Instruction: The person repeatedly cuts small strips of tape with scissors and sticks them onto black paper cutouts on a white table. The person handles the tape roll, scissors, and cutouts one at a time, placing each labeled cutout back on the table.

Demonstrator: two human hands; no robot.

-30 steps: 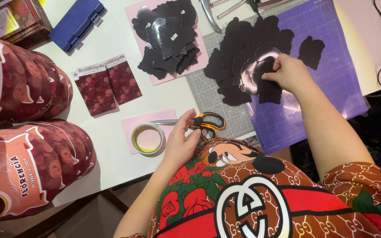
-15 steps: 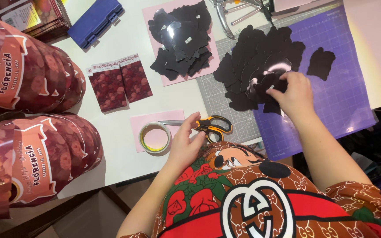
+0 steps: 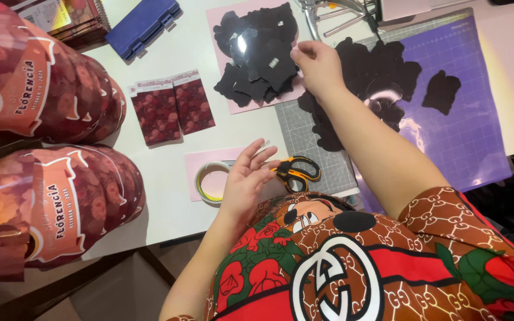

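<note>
Right hand [image 3: 316, 65] is pinching a black cutout at the pile [image 3: 257, 53] on the pink sheet [image 3: 220, 18]; it should be lowered flat. Left hand [image 3: 246, 181] is hovering released beside the scissors [image 3: 295, 171].

- Far left of your table, an upper stack of cut-out labels [image 3: 43, 89], dark red floral print with a salmon banner edged in white;
- Below it, nearer you, a lower stack [image 3: 60, 208] of the same shape and colours, fanned out;
- Between the stacks and your black cut-outs, two small packets [image 3: 172, 107] side by side, touching; rectangular, dark red floral, each with a pale strip along the top;
- Top left corner, a pile of printed sheets [image 3: 72, 21], reddish-brown with a yellow patch, partly cut off by the frame.
</note>
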